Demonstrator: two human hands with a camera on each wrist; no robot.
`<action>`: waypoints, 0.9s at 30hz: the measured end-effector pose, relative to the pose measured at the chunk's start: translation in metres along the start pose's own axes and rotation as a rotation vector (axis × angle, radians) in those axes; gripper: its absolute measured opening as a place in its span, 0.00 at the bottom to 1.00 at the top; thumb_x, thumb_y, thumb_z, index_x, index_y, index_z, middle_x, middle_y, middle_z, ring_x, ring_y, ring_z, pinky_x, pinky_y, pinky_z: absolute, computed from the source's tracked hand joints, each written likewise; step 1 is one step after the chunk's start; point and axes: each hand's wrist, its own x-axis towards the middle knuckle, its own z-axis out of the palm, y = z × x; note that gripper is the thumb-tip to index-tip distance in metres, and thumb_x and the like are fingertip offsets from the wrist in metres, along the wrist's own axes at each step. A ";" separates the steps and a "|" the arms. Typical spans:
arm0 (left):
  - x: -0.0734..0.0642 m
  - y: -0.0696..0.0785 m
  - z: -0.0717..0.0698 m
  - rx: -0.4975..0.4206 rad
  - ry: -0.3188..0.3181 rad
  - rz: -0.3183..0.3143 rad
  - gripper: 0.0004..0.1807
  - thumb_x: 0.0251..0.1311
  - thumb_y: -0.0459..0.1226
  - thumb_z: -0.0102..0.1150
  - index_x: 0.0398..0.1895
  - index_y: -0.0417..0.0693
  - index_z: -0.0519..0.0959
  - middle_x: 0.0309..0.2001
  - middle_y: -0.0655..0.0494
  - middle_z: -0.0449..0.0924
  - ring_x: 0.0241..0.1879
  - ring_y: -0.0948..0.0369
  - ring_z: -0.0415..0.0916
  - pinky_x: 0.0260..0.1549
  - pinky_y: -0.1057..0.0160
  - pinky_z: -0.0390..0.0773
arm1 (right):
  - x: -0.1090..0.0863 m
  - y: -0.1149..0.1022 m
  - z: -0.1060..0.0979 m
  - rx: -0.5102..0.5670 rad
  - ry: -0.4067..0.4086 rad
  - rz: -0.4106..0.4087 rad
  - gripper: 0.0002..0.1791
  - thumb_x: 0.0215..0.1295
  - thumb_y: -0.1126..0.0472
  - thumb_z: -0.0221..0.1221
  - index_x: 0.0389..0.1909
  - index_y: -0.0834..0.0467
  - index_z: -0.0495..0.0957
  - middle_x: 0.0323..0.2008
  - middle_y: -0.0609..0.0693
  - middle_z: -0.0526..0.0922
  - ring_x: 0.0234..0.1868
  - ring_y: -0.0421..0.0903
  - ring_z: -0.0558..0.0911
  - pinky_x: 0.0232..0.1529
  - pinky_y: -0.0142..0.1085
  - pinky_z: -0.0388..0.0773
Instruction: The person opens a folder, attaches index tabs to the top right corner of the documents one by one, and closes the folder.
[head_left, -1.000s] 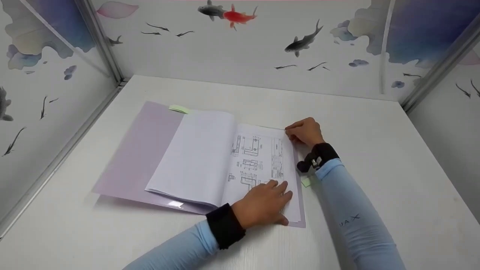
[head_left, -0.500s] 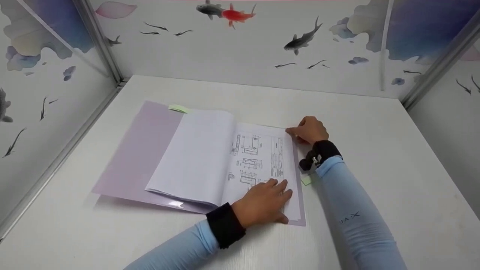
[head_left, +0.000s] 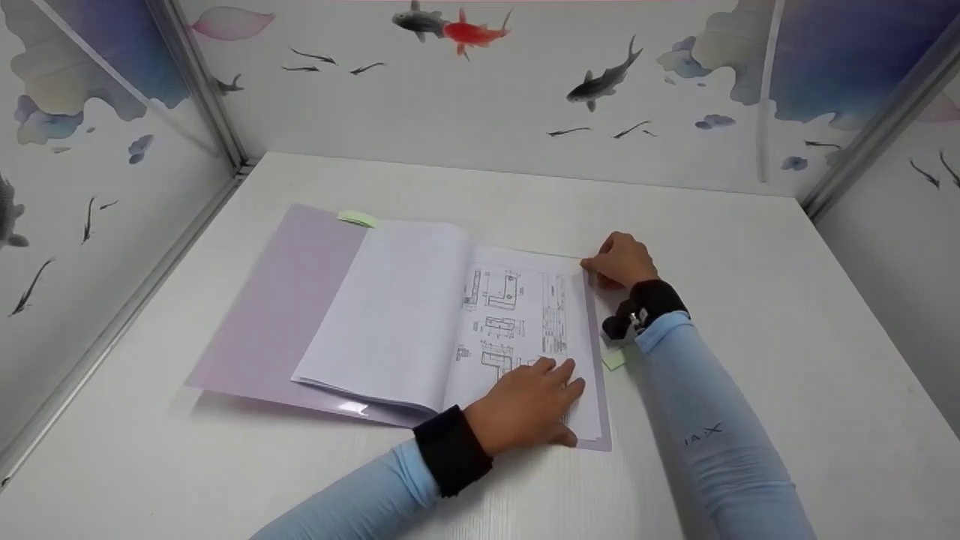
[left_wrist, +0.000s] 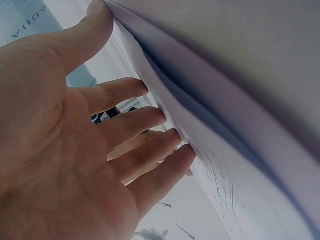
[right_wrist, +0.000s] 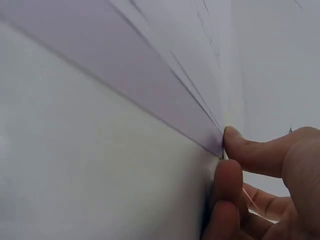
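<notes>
A lilac plastic folder lies spread on the table, with a stack of blank-backed sheets turned over to the left. On its right side is a page of technical drawings. My left hand rests on the lower part of this page with fingers spread, covering some of the drawing. In the left wrist view its fingertips touch the paper and the thumb reaches the near edge. At the far right corner, my right hand pinches the folder's edge, thumb above and curled fingers below.
A light green tab shows at the folder's top left, and another green tab sits by its right edge. The white table is bordered by fish-patterned panels at the back and sides.
My right hand has shifted slightly right, from the page corner to the folder's edge. The page's right edge now lies straighter. My left hand has stayed in place.
</notes>
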 end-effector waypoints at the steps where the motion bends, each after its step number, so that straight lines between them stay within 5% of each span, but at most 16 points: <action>1: 0.000 0.000 0.000 0.005 0.004 0.001 0.39 0.64 0.60 0.65 0.74 0.52 0.71 0.75 0.53 0.69 0.69 0.56 0.71 0.64 0.62 0.76 | 0.000 0.001 -0.001 0.011 -0.001 0.002 0.26 0.67 0.47 0.66 0.51 0.63 0.74 0.28 0.52 0.84 0.26 0.45 0.82 0.29 0.35 0.76; 5: 0.002 0.001 0.000 0.020 0.001 0.001 0.40 0.64 0.60 0.64 0.73 0.53 0.71 0.75 0.54 0.69 0.68 0.56 0.71 0.63 0.62 0.76 | -0.002 0.004 -0.006 0.008 -0.008 -0.011 0.29 0.66 0.45 0.67 0.53 0.64 0.73 0.29 0.53 0.85 0.26 0.44 0.83 0.30 0.34 0.76; 12: 0.002 0.002 -0.002 0.004 -0.019 -0.016 0.39 0.63 0.60 0.65 0.72 0.52 0.72 0.75 0.54 0.69 0.69 0.56 0.71 0.64 0.62 0.76 | -0.016 0.009 -0.016 0.034 -0.058 -0.087 0.24 0.68 0.59 0.55 0.61 0.69 0.68 0.29 0.53 0.82 0.23 0.40 0.81 0.30 0.32 0.76; 17: 0.002 0.002 -0.003 -0.031 -0.021 -0.026 0.39 0.63 0.58 0.67 0.71 0.50 0.72 0.74 0.54 0.70 0.68 0.56 0.72 0.65 0.62 0.76 | -0.049 0.015 -0.020 -0.039 -0.045 -0.165 0.32 0.71 0.53 0.59 0.69 0.65 0.63 0.40 0.60 0.82 0.31 0.47 0.79 0.34 0.36 0.74; 20: 0.003 0.001 -0.004 -0.058 -0.023 -0.019 0.39 0.62 0.58 0.68 0.70 0.49 0.71 0.73 0.54 0.71 0.67 0.56 0.73 0.64 0.62 0.76 | -0.079 0.015 -0.016 -0.111 -0.077 -0.280 0.40 0.66 0.52 0.67 0.73 0.63 0.62 0.43 0.62 0.85 0.36 0.50 0.82 0.37 0.39 0.77; 24: 0.003 -0.005 -0.005 -0.098 -0.012 -0.015 0.35 0.62 0.58 0.69 0.65 0.49 0.74 0.69 0.53 0.75 0.64 0.56 0.74 0.61 0.61 0.79 | -0.116 0.011 -0.004 -0.232 -0.217 -0.502 0.48 0.52 0.48 0.78 0.71 0.61 0.69 0.56 0.62 0.82 0.56 0.59 0.81 0.54 0.51 0.81; 27: 0.004 -0.011 -0.006 -0.136 0.008 -0.034 0.32 0.61 0.56 0.70 0.61 0.48 0.77 0.62 0.53 0.78 0.61 0.56 0.75 0.58 0.61 0.80 | -0.132 0.008 0.005 -0.319 -0.297 -0.610 0.59 0.39 0.40 0.82 0.73 0.60 0.70 0.74 0.63 0.68 0.77 0.66 0.62 0.71 0.61 0.68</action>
